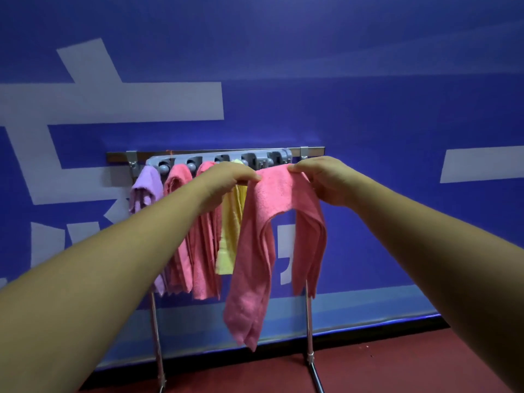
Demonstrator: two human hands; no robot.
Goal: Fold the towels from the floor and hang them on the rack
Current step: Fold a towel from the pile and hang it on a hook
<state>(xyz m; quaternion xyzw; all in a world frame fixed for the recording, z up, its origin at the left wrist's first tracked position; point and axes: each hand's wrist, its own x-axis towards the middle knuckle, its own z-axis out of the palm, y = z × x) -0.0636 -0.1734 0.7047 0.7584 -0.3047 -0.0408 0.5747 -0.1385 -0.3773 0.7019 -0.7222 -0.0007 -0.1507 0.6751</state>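
Note:
A pink towel [272,222] hangs folded from both my hands, just in front of the right end of the grey clip rack [255,159]. My left hand [226,180] pinches its top left corner. My right hand [326,180] pinches its top right part. Its two ends droop down, the left one lower. On the rack hang a purple towel [146,188], two pink towels [177,222] [204,251] and a yellow towel [229,236], partly hidden by my left arm.
The rack stands on two metal legs [309,321] against a blue wall [368,109] with white lettering. A dark red floor [382,364] runs along the bottom, with a black skirting strip at the wall's foot.

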